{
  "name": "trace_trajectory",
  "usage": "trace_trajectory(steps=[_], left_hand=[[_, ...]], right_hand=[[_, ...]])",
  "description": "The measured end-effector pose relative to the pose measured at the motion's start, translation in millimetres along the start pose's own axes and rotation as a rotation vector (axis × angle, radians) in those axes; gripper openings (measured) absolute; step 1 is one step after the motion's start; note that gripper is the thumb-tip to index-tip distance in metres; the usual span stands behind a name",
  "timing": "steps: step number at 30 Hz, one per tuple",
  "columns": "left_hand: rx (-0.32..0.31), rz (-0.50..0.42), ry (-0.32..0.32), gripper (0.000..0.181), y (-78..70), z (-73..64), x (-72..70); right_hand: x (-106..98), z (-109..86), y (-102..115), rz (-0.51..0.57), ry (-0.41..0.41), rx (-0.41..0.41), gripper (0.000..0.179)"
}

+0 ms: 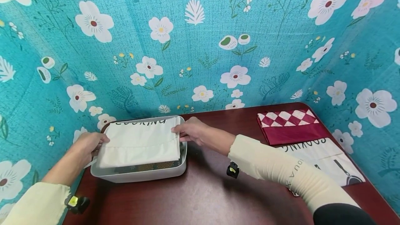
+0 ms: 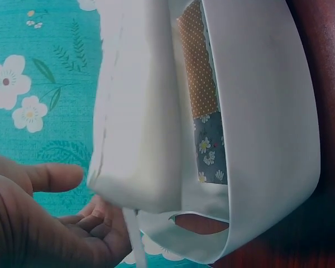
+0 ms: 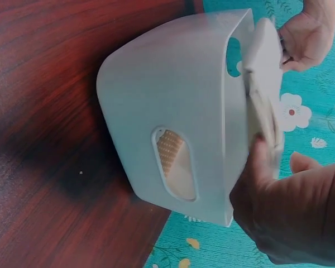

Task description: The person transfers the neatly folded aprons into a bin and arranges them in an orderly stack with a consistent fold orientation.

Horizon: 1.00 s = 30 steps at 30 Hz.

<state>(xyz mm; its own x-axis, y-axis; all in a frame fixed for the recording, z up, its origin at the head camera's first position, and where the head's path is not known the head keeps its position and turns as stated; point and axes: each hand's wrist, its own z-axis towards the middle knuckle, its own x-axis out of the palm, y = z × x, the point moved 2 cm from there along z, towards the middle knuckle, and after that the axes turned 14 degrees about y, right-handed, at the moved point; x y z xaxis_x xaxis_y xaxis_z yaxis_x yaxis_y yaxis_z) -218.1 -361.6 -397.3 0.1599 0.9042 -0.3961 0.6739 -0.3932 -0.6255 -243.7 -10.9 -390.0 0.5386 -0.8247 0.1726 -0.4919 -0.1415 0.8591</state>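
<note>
A folded white apron point(image 1: 140, 145) printed with "COOKING" lies level across the top of a white plastic storage bin point(image 1: 150, 175). My left hand point(image 1: 89, 145) holds its left edge, thumb near the top face and fingers beneath; a white strap point(image 2: 135, 237) hangs beside those fingers. At the opposite edge, my right hand point(image 1: 193, 131) pinches the folded layers between thumb and fingers. Inside the bin, under the apron, patterned fabric shows: a brown dotted part point(image 2: 198, 61) and a grey flowered part point(image 2: 210, 148). The rest of the contents is hidden.
On the dark red wooden table point(image 1: 200, 197), a maroon folded cloth point(image 1: 290, 133) with a diamond-patterned band lies at the back right. Partly behind my right sleeve is another white "COOKING" cloth point(image 1: 331, 155) with a pan print. A turquoise flowered curtain point(image 1: 193, 44) encloses the table.
</note>
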Motion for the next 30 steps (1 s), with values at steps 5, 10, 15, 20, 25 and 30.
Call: trace_trajectory(steps=[5,10,15,20,25,30], left_hand=[[0.038,-0.023,0.035,0.058,-7.3,-15.8,1.6],[0.090,-0.031,0.008,0.056,5.0,7.9,-8.2],[0.129,-0.015,0.023,0.063,22.7,41.9,-16.6],[0.151,-0.030,0.061,0.063,12.7,36.7,-5.1],[0.153,-0.081,0.112,0.053,-24.7,-18.7,36.6],[0.234,-0.089,0.179,0.053,-57.5,-59.1,84.4]], right_hand=[[3,-8.2,7,-0.063,-0.019,0.015,0.037],[5,-16.8,16,-0.145,-0.058,0.046,0.045],[4,-18.7,18,-0.088,-0.040,0.025,0.039],[-4,-20.0,20,-0.038,-0.012,-0.020,0.035],[-15,-23.9,21,0.005,-0.006,-0.040,0.035],[-34,-27.4,19,0.030,-0.012,-0.024,0.036]])
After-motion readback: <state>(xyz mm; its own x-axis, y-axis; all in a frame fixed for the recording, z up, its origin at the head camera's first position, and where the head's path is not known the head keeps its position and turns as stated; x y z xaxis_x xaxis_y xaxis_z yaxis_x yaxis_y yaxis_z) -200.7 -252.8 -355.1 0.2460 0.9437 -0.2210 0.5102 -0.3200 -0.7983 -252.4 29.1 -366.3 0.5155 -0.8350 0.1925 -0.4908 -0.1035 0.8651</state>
